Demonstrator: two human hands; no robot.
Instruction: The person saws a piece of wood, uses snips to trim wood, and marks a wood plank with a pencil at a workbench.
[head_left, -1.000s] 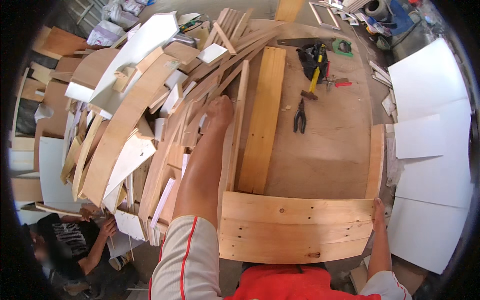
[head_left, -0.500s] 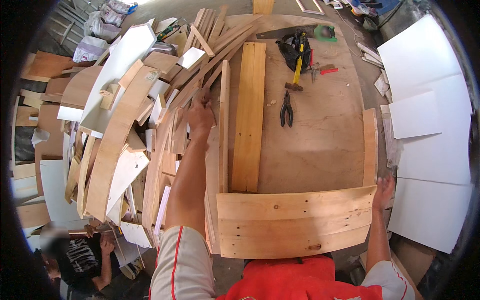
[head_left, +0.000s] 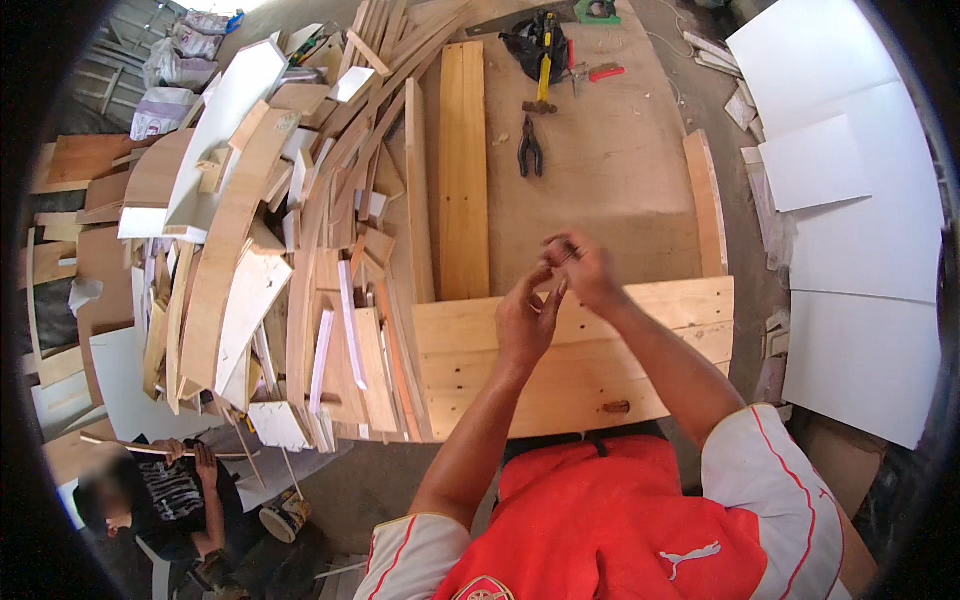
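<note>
My left hand point(head_left: 527, 318) and my right hand point(head_left: 583, 272) meet above the back edge of a pale wooden panel point(head_left: 460, 370) of joined planks. Both have their fingers drawn together; the right is smeared by motion, and whatever they hold is too small to make out. The panel lies across the near ends of two upright side boards, a left one point(head_left: 420, 190) and a right one point(head_left: 706, 205). Inside them, a long yellowish plank point(head_left: 462, 170) rests on the plywood tabletop point(head_left: 600, 190). Beyond my hands are black-handled pliers point(head_left: 530, 150) and a yellow-handled hammer point(head_left: 545, 75).
A heap of offcuts and long strips point(head_left: 340, 220) crowds the left side. White sheets point(head_left: 860, 250) lean at the right. A black bag point(head_left: 518, 45), a red-handled tool point(head_left: 606, 72) and a green saw handle point(head_left: 597, 12) lie farther back. Another person point(head_left: 170, 500) grips a stick at lower left.
My left hand has left the strips beside the left board, and my right hand has left the panel's right corner. They have come together over the panel. The view has shifted.
</note>
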